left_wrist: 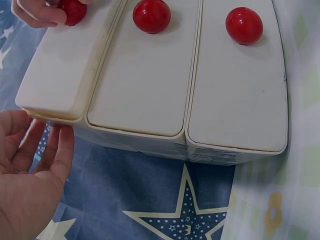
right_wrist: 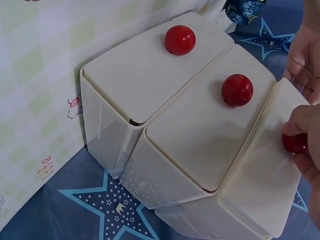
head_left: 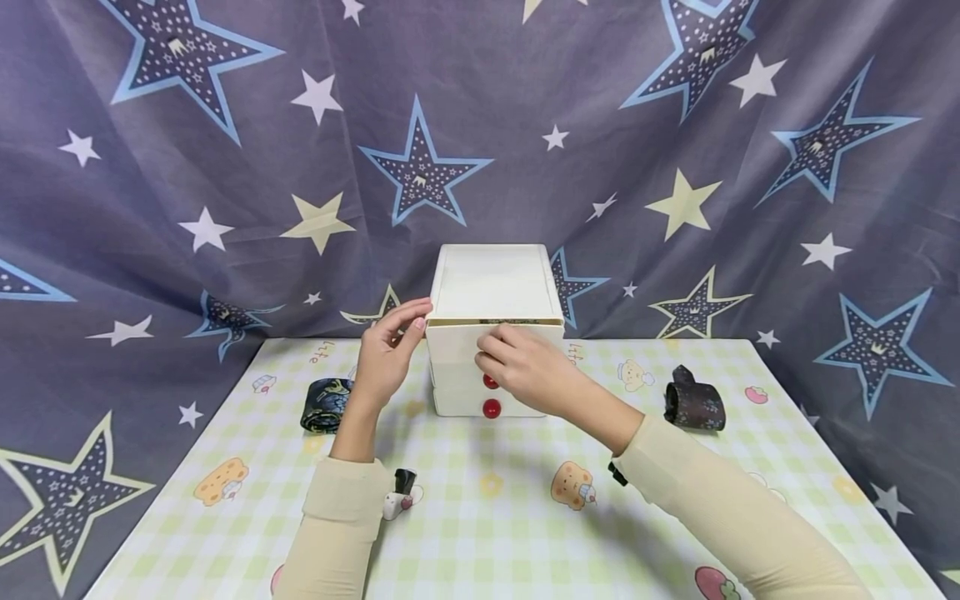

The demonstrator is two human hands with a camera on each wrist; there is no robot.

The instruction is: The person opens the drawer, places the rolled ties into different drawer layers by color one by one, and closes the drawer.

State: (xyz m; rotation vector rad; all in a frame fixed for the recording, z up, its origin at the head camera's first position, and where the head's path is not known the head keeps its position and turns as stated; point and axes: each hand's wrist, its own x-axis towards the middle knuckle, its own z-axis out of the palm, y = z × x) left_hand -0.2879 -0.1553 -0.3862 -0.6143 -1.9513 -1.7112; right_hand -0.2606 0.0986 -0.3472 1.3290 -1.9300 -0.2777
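Note:
A white drawer box (head_left: 491,279) with three stacked drawers stands at the back of the table, a round red knob on each front. My right hand (head_left: 528,367) pinches the top drawer's red knob (right_wrist: 296,143) between thumb and fingers. That top drawer (left_wrist: 67,70) sits slightly forward of the two below, with a narrow gap along its upper edge and something dark and patterned showing there. With fairly straight fingers, my left hand (head_left: 386,350) touches the box's left side near the top front corner. Both the middle knob (left_wrist: 151,16) and the bottom knob (left_wrist: 244,25) are untouched.
A rolled blue patterned necktie (head_left: 324,406) lies left of the box, partly behind my left forearm. To the right lies a rolled dark brown necktie (head_left: 696,402). Behind the checked tablecloth (head_left: 487,517) hangs a star-print curtain (head_left: 480,75).

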